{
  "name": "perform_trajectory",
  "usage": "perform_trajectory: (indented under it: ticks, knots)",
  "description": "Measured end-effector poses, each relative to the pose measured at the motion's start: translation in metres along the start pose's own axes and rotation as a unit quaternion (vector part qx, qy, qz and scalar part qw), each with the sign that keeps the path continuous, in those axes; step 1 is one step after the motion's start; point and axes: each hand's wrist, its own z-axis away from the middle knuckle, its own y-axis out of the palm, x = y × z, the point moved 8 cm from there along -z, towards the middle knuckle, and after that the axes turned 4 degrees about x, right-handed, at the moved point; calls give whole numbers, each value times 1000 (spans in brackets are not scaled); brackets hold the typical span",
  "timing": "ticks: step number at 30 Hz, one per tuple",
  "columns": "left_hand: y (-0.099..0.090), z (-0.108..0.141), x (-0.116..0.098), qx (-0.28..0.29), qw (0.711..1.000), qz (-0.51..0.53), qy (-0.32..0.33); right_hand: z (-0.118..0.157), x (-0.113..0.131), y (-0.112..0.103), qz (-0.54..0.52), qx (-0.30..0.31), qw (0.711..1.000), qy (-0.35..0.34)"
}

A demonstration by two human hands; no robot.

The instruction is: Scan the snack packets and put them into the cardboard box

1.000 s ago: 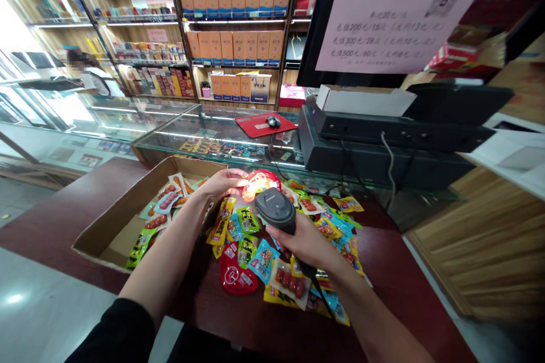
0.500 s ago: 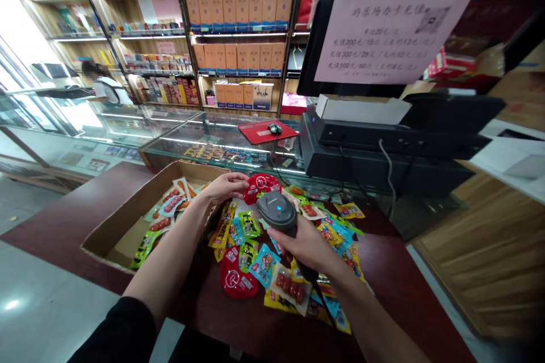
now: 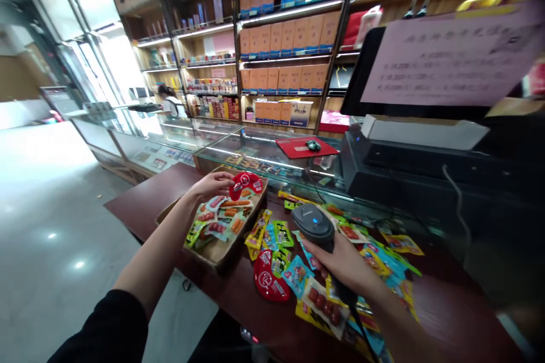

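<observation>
My left hand (image 3: 214,186) pinches the edge of a red snack packet (image 3: 246,184) above the cardboard box (image 3: 213,258). Inside that box lie several clear packets of sausages (image 3: 230,212) and a green packet (image 3: 195,232). My right hand (image 3: 336,255) is wrapped round the handle of a dark grey barcode scanner (image 3: 314,224), which shows a blue light on top and trails a cable. Under and around the scanner, small snack packets are spread on the table. A second red packet (image 3: 270,278) lies near the table's front edge, by a blue packet (image 3: 298,275).
A glass counter (image 3: 259,153) with a red mouse pad (image 3: 293,147) and a mouse (image 3: 313,146) stands behind the table (image 3: 232,295). At the right are a monitor with a pink paper sign (image 3: 434,62) and dark equipment (image 3: 404,164). Another person (image 3: 171,103) sits at the far left.
My left hand has carried the red packet leftward, from beside the scanner to over the box. The camera view has turned left. My right hand still holds the scanner over the loose packets.
</observation>
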Motion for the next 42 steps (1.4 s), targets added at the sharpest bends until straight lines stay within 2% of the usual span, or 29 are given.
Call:
perform_trajectory:
  ticks: [3,6,9,12,14,17,20,26,28,30,34,38,42]
  knots:
    - [-49,36,-4,-58,998,-4,-2,1,0,2,10,1,1000,2]
    - [-85,70,-8,-106,994,-6,-7,0,-1,3,11,5,1000,2]
    - [-103,94,-11,-140,990,-5,-17,-1,-2,1,25,-1,1000,-7]
    - [-100,97,-9,-143,989,-3,-24,-2,-1,0,40,-4,999,-11]
    - [-87,88,-5,-121,992,0,-26,-2,-1,-1,36,-7,999,-6]
    - [-52,62,5,-65,997,-13,-28,-1,2,-6,26,-12,1000,-5]
    - [-1,30,16,7,999,-33,-32,-1,4,-15,22,-21,1000,-2]
    - [115,-32,33,154,986,-43,-36,-5,-1,-35,14,-57,998,-12]
    - [145,-49,39,184,981,-54,-39,-7,-4,-38,8,-61,998,-13]
    - [167,-64,48,201,976,-66,-42,-7,-4,-42,5,-71,997,-18]
    - [182,-82,74,212,972,-77,-62,-9,-6,-45,-8,-86,996,-18]
    - [181,-85,97,231,963,-104,-93,-15,-15,-44,-31,-82,996,0]
    - [175,-88,103,219,958,-171,-66,-19,-23,-42,-36,-73,997,12]
